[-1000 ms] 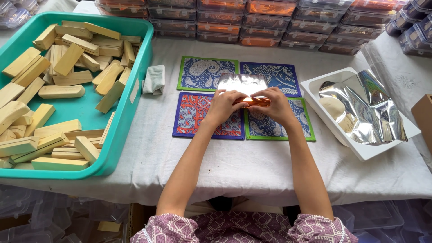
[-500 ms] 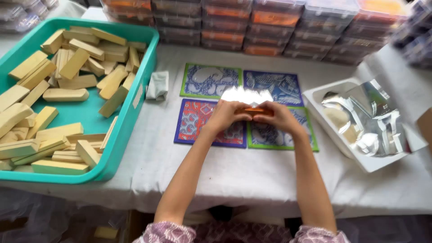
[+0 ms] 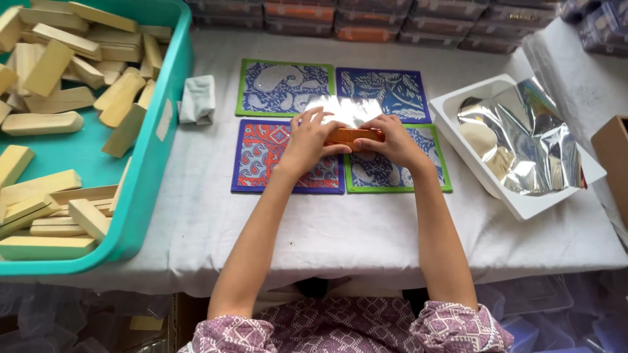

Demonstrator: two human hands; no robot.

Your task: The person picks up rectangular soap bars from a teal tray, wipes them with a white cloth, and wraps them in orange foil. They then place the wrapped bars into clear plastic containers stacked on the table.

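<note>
At the far left of my view sits a teal tub piled with pale yellow bars, resting on the white-covered desk. Just to its right lies a small folded grey-green cloth. Next come four patterned mats laid in a square, two blue ones behind, an orange-and-blue one and a green-edged one in front.

Over the middle of those mats I see my left hand and my right hand facing each other, with an orange-brown bar held between them. The left hand's fingers are spread, its thumb and fingertips closed on the bar's left end; the right hand's fingers are curled over the right end, pinching it. The bar lies level, crosswise. A shiny silver sheet lies just behind the bar, its near edge hidden by the fingers, so I cannot tell whether it touches the bar.

Further right stands a white tray holding crumpled silver foil. Along the back edge runs a row of stacked clear boxes.
</note>
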